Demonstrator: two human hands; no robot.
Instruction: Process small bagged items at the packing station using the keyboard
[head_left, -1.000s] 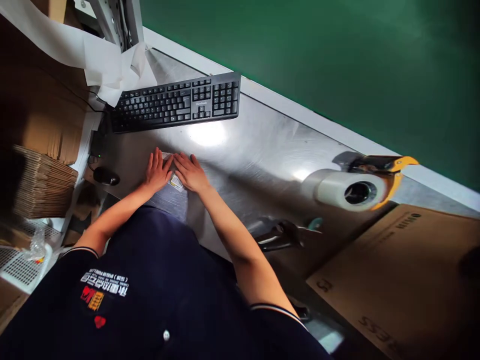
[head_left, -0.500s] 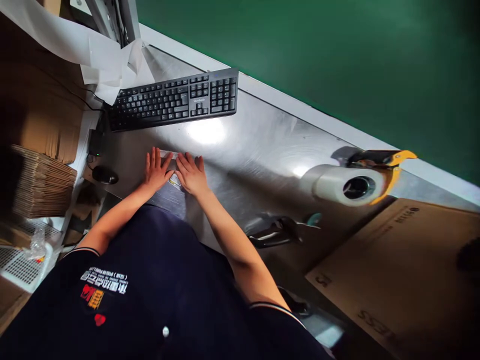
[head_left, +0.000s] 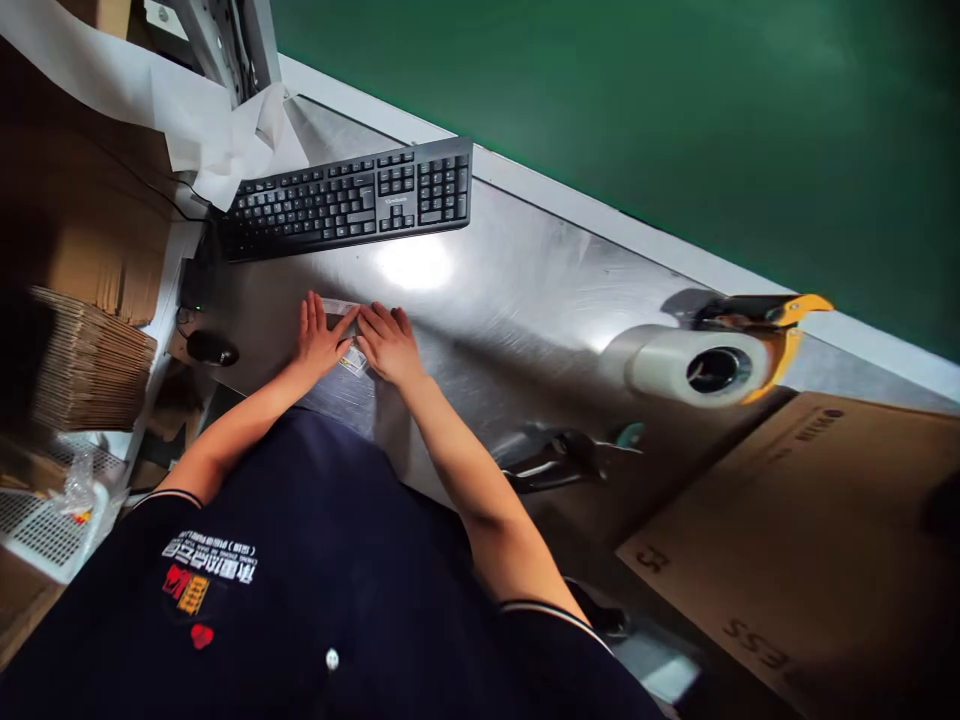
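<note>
My left hand (head_left: 318, 338) and my right hand (head_left: 390, 345) lie flat side by side on a steel table (head_left: 525, 290), fingers stretched out. Both press on a small clear plastic packet (head_left: 349, 352) with a white and yellow label, mostly hidden under the palms. The fingertips point toward a black keyboard (head_left: 349, 198) further back on the table.
A tape dispenser (head_left: 709, 365) with a big roll and yellow handle stands at the right. A flat cardboard box (head_left: 810, 540) lies at the lower right. A black mouse (head_left: 211, 348) sits left, stacked cardboard (head_left: 82, 365) beyond it, crumpled white paper (head_left: 202, 125) behind the keyboard.
Both hands stay flat on the packet, with the fingers shifting slightly forward and together. The view has drifted a little.
</note>
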